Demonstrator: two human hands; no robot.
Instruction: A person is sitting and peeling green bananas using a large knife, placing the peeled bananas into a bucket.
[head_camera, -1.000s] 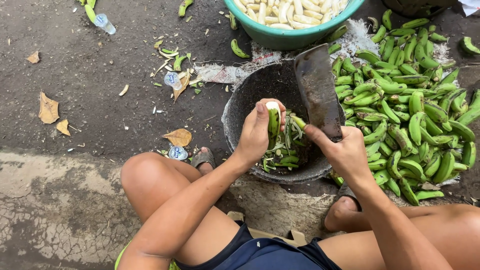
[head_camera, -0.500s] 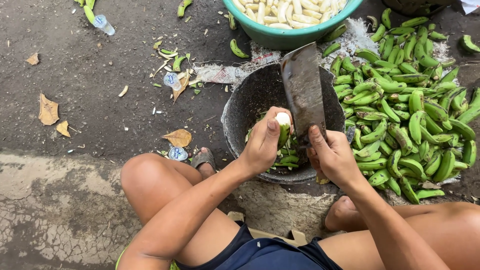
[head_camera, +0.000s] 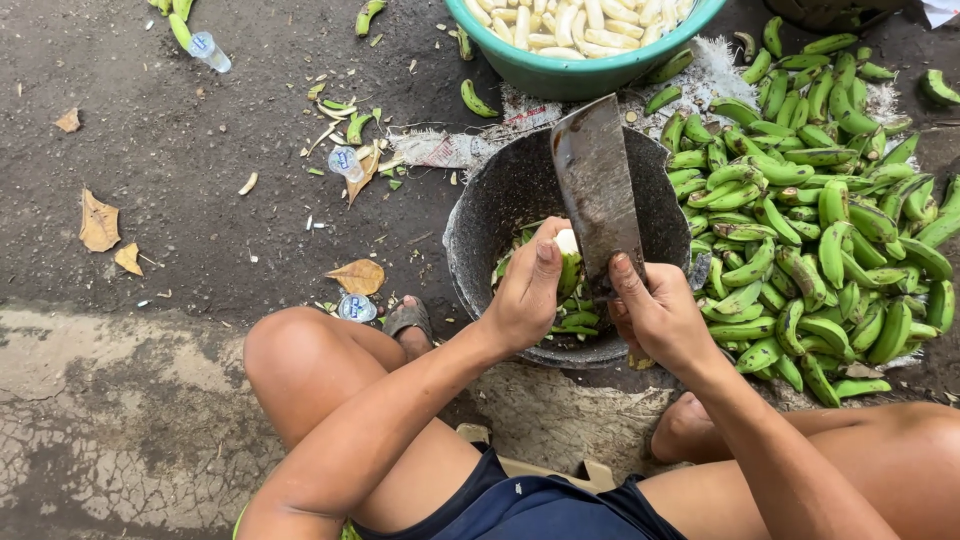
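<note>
While the left hand (head_camera: 528, 290) grips a half-peeled green banana (head_camera: 567, 262) over the dark round basin (head_camera: 490, 215), the right hand (head_camera: 655, 315) clasps one broad steel cleaver (head_camera: 597, 190); three small clear plastic cups lie on the ground, blue-labelled; one teal bowl (head_camera: 585, 72) above.

Green banana (head_camera: 568, 268): partly peeled, pale flesh exposed at its upper end, green skin below. Stands roughly upright at frame centre, over the dark round basin (head_camera: 480, 215).

Cleaver (head_camera: 598, 190): broad rectangular blade, worn and stained grey-brown. Blade points up toward the top of the frame, tilted slightly left, its left edge just beside the banana.
</note>
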